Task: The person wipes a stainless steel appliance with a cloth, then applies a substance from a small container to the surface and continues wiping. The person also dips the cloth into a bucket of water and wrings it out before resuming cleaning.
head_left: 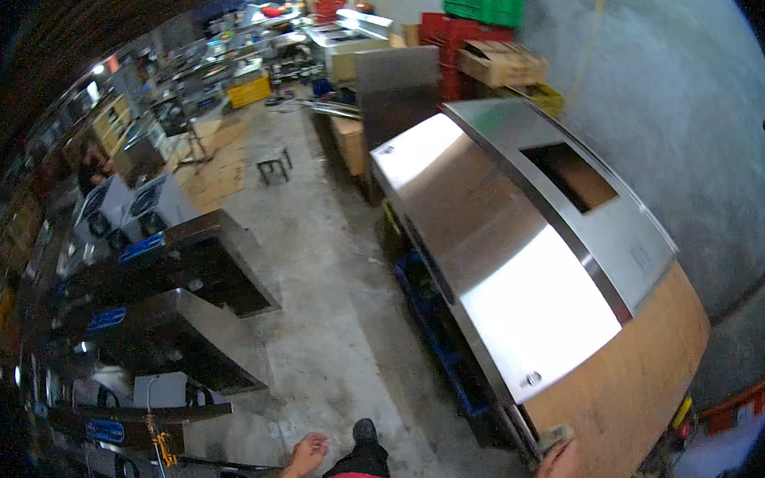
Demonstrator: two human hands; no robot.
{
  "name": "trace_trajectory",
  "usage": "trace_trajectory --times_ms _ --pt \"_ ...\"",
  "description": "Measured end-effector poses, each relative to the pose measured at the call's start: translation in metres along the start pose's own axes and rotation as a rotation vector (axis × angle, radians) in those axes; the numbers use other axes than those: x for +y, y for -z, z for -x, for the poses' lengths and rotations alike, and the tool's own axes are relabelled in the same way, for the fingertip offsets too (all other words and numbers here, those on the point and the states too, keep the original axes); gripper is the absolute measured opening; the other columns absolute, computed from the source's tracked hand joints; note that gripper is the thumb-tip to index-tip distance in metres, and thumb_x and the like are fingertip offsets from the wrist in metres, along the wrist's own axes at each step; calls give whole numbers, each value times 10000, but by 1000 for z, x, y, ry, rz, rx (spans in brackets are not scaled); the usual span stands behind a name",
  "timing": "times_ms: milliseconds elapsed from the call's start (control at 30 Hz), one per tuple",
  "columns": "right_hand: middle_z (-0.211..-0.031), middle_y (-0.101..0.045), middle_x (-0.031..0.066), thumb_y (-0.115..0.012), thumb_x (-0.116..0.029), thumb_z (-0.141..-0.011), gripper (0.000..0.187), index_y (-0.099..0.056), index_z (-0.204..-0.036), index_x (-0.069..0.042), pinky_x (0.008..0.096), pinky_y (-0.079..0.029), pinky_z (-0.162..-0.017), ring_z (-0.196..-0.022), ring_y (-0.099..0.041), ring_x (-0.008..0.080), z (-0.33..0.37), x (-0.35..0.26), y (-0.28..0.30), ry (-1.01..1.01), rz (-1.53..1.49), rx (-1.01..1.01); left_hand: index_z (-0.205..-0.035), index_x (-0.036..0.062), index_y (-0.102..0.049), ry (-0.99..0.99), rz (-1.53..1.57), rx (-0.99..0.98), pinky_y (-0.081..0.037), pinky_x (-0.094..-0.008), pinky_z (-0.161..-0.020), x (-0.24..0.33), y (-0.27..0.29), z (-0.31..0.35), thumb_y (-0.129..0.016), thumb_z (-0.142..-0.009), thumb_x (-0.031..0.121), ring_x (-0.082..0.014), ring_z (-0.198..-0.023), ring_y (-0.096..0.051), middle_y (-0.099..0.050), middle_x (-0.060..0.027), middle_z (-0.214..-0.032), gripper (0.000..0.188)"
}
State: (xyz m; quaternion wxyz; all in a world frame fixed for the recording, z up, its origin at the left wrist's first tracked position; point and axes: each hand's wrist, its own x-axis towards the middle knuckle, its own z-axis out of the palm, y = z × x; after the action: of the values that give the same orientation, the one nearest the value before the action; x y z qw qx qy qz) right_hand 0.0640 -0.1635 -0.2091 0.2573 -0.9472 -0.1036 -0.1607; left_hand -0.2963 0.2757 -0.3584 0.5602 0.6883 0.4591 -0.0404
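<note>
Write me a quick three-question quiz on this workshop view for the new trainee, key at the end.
1. Which colour is the top plastic crate in the stack by the grey wall? A) blue B) green C) white
2. True or false: the left hand is apart from the plywood board.
3. Fill in: the stainless-steel panel nearest the wall has a ____-sided opening.

Key: 1 B; 2 true; 3 four.
</note>
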Motion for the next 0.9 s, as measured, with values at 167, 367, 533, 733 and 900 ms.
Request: trace_trajectory --times_ms 167,367,533,733,900 --pt "-915 -695 57 -669 -235 -1078 258 -664 -1006 12 383 -498 -722 -823 -593 138 41 -191 -101 -184 -905 -593 -1474 29 -575 -282 239 -212 -540 -387 -1033 213 34 10 -754 -1039 331 -210 -1228 -671 -696 -150 -1343 559" --pt "-801 -607 -48 -723 -271 -1059 269 -689 -955 -25 261 -449 -645 -756 -516 47 -66 -395 -103 -159 -915 -1105 -1436 44 -594 -667 -84 -381 -540 -417 -1009 325 105 -59 -759 -997 519 -257 -1174 -681 -717 -154 -1237 668" --pt "-827 -678 -16 -837 -329 -960 326 -703 -975 -32 273 -506 -669 -733 -604 75 -158 -434 -126 -297 -1069 -1157 -1250 37 -659 -622 -29 -551 -529 -374 -822 392 174 -108 -701 -1055 489 -163 -955 -641 -718 -104 -1011 494" --pt "-1418 -639 126 -831 -461 -918 837 -482 -1534 -15 453 -554 -1044 -1262 -663 281 -202 -448 -259 -773 -1669 -1307 -1227 43 -639 -753 57 -590 -519 -354 -804 487 202 -221 -622 -1118 398 -142 -914 -595 -679 -72 -957 372" --pt "-1565 -546 124 -982 -389 -765 1127 -365 -1623 4 432 -468 -1207 -1420 -568 273 -304 -473 -307 -618 -1918 -1420 -1250 43 -619 -685 38 -677 -523 -322 -882 598 210 -312 -627 -1124 320 -131 -1013 -618 -691 -23 -1092 304"
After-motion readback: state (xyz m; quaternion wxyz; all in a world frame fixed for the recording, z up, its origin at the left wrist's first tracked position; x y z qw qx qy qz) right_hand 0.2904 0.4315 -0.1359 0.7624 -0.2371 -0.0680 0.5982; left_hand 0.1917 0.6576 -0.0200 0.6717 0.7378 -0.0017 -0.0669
